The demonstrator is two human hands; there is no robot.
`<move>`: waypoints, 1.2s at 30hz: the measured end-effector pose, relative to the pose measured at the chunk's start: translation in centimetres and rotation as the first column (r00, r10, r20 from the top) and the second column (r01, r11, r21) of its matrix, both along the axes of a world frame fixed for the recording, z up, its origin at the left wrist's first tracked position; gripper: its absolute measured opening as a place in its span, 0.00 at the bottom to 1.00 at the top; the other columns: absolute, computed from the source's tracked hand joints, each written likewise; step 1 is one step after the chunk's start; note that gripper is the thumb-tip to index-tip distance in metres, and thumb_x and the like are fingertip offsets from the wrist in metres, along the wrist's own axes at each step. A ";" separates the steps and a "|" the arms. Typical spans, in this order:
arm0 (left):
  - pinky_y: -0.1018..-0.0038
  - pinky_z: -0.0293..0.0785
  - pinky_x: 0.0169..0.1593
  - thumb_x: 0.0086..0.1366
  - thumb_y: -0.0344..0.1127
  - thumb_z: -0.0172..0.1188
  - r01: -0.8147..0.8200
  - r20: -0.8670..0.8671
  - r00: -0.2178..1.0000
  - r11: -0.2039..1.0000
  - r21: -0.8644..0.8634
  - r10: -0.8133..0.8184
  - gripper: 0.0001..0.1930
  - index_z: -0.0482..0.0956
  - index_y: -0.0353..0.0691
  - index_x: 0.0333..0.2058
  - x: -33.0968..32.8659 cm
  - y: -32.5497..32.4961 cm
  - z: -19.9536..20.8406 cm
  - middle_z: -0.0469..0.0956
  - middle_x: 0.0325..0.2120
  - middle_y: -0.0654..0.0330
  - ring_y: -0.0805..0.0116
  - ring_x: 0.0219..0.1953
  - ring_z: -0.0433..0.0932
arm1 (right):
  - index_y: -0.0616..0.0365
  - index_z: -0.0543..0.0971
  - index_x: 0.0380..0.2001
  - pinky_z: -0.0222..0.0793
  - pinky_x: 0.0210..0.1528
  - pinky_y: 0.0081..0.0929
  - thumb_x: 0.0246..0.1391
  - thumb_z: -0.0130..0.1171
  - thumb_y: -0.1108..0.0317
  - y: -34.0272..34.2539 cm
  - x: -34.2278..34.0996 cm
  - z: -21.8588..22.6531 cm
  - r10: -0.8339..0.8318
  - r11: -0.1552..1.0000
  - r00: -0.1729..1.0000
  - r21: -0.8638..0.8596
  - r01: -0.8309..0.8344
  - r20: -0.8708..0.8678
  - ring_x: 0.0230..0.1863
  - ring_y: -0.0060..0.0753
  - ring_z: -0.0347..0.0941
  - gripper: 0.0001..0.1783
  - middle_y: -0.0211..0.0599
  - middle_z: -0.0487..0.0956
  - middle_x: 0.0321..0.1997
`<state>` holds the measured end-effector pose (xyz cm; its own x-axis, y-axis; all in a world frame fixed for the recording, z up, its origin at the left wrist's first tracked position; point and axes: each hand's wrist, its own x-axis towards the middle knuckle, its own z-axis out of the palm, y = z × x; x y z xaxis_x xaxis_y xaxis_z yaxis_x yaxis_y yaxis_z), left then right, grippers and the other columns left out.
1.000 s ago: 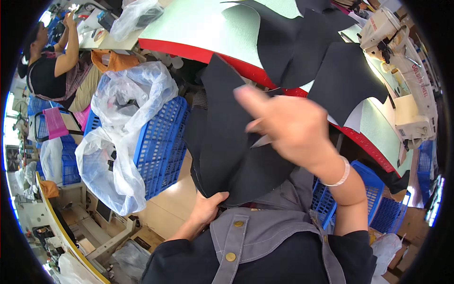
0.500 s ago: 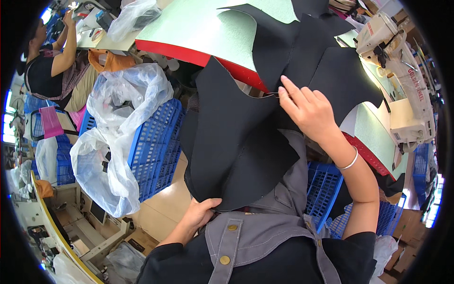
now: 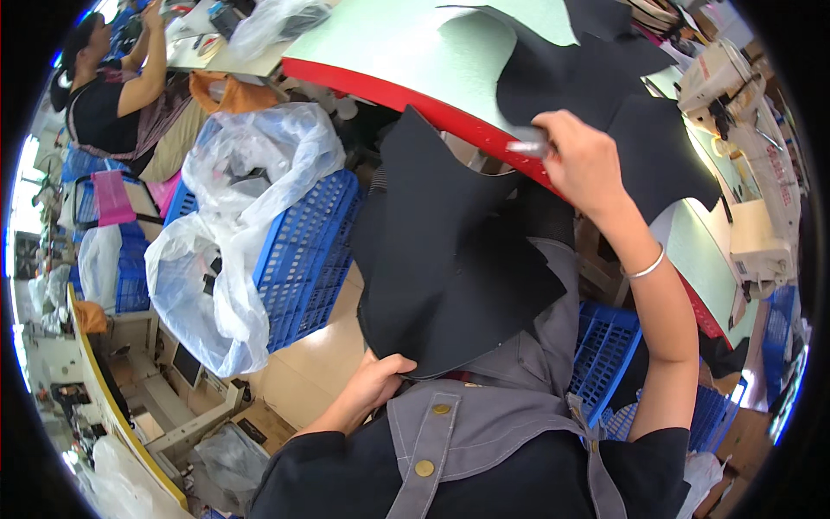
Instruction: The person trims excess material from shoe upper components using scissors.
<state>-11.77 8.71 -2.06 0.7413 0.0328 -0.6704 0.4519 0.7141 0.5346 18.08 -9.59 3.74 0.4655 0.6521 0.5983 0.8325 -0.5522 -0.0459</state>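
A black fabric panel [image 3: 445, 259] with pointed corners hangs over my lap. My left hand [image 3: 380, 381] pinches its lower edge, thumb on top. Above the red table edge my right hand [image 3: 581, 160] is closed around a small silvery metal tool [image 3: 529, 147], smeared by motion, so its exact kind is unclear. More black fabric pieces [image 3: 596, 95] lie on the pale green tabletop [image 3: 389, 39], just beyond my right hand. Between them and the panel on my lap, the red edge [image 3: 415, 91] shows.
Left of me stands a blue plastic basket [image 3: 307, 259] lined with a clear plastic bag [image 3: 216, 268]. Another blue basket [image 3: 605, 350] is beside my right side. A sewing machine [image 3: 722, 82] stands at the right. A person [image 3: 117, 104] sits working at the far left.
My right hand has lifted off the fabric, and the metal tool now shows in it. The lap panel lies apart from the table pieces it met before. My left hand keeps its pinch.
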 end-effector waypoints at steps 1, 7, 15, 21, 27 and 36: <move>0.62 0.61 0.59 0.46 0.19 0.51 -0.010 0.001 1.000 1.000 0.009 0.010 0.35 0.57 0.32 0.57 0.1 -0.1 0.0 0.64 0.53 0.51 0.58 0.55 0.66 | 0.57 0.73 0.30 0.69 0.26 0.32 0.40 0.57 0.75 0.5 0.5 0.3 -0.014 0.998 1.000 0.064 0.012 0.022 0.24 0.40 0.73 0.10 0.35 0.73 0.25; 0.64 0.64 0.56 0.51 0.19 0.50 -0.042 0.176 0.983 0.997 -0.070 0.054 0.29 0.60 0.32 0.56 1.3 -1.0 0.6 0.69 0.48 0.54 0.61 0.51 0.70 | 0.58 0.74 0.23 0.61 0.18 0.26 0.39 0.57 0.78 5.7 -10.8 2.3 0.356 0.918 0.922 0.128 -0.375 0.150 0.19 0.28 0.67 0.05 0.32 0.68 0.18; 0.70 0.71 0.50 0.59 0.28 0.52 0.088 0.283 0.958 0.987 -0.136 -0.047 0.16 0.69 0.32 0.47 1.4 -0.5 0.7 0.75 0.43 0.54 0.67 0.45 0.75 | 0.58 0.74 0.22 0.60 0.17 0.19 0.33 0.59 0.76 3.4 -18.2 -3.1 0.389 0.920 0.891 0.151 -0.362 -0.234 0.23 0.25 0.66 0.07 0.28 0.68 0.20; 0.74 0.73 0.39 0.66 0.46 0.53 0.151 0.322 0.938 0.987 -0.044 -0.130 0.17 0.75 0.35 0.38 2.1 -0.3 0.9 0.77 0.33 0.58 0.72 0.36 0.76 | 0.59 0.76 0.26 0.64 0.20 0.22 0.25 0.60 0.75 3.8 -18.9 -2.4 0.456 0.889 0.798 0.237 -0.391 -0.394 0.28 0.28 0.68 0.15 0.30 0.71 0.23; 0.75 0.72 0.41 0.64 0.36 0.56 -0.028 0.140 0.990 0.999 0.036 0.023 0.11 0.75 0.34 0.41 2.6 -1.7 0.1 0.77 0.35 0.59 0.75 0.37 0.75 | 0.57 0.75 0.27 0.68 0.23 0.24 0.23 0.60 0.77 2.4 -17.1 -1.4 0.500 0.856 0.653 0.209 -0.473 -0.569 0.31 0.31 0.72 0.17 0.32 0.74 0.26; 0.69 0.62 0.57 0.56 0.29 0.60 0.125 0.161 0.953 0.814 0.567 -0.258 0.28 0.63 0.30 0.55 -1.0 -1.5 -0.8 0.69 0.52 0.52 0.63 0.54 0.67 | 0.69 0.69 0.49 0.77 0.35 0.28 0.47 0.53 0.67 9.1 -13.4 -4.8 0.167 0.965 0.953 -0.157 -0.211 -0.253 0.56 0.46 0.67 0.25 0.53 0.71 0.51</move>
<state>-12.79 7.26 -2.86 0.8964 0.1840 -0.4032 0.3709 0.1867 0.9097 4.64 -0.49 -1.09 0.4362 0.8287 0.3506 0.8999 -0.4027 -0.1675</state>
